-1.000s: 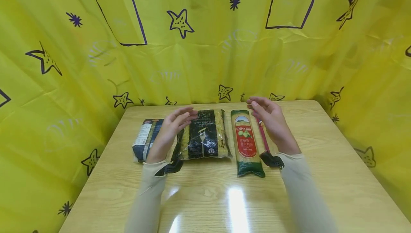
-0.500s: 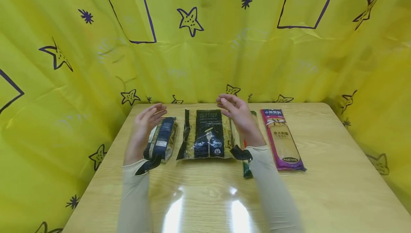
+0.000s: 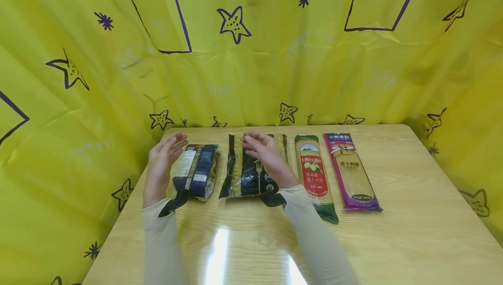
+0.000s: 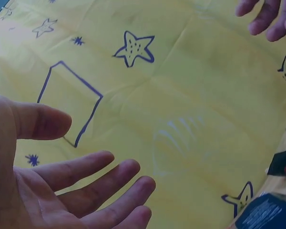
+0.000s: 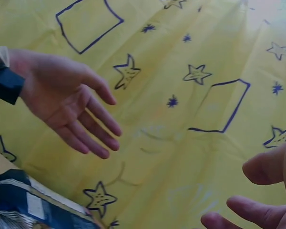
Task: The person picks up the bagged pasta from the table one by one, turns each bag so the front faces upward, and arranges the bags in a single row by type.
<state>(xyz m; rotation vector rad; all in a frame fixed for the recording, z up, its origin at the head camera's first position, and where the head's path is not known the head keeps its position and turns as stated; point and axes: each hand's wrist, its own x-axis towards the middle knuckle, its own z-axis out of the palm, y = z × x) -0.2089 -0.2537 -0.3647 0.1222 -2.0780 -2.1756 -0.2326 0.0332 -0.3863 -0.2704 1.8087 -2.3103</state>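
My left hand (image 3: 163, 163) hovers at the left of the row of pasta packs, palm turned inward, fingers relaxed and holding nothing. Just right of it lies a dark blue pasta bag (image 3: 201, 167) with a white label. Above the black-labelled penne bag (image 3: 237, 171), my right hand (image 3: 269, 156) hovers with loose fingers, hiding part of that bag. In the left wrist view the left hand (image 4: 81, 195) has its thumb and fingers spread apart. The right wrist view shows both the left hand (image 5: 69, 98) and the right fingers (image 5: 262, 212) with nothing between them.
Right of the penne bag lie a green-ended spaghetti pack (image 3: 312, 171) with a red label and a purple-and-pink spaghetti pack (image 3: 351, 171). All rest on a wooden table (image 3: 412, 232). A yellow curtain (image 3: 259, 75) with drawn stars hangs behind.
Both hands have moved left across the packs, the right from beside the red-labelled spaghetti to above the penne bag. The purple spaghetti pack has come into full view. The head view has shifted slightly.
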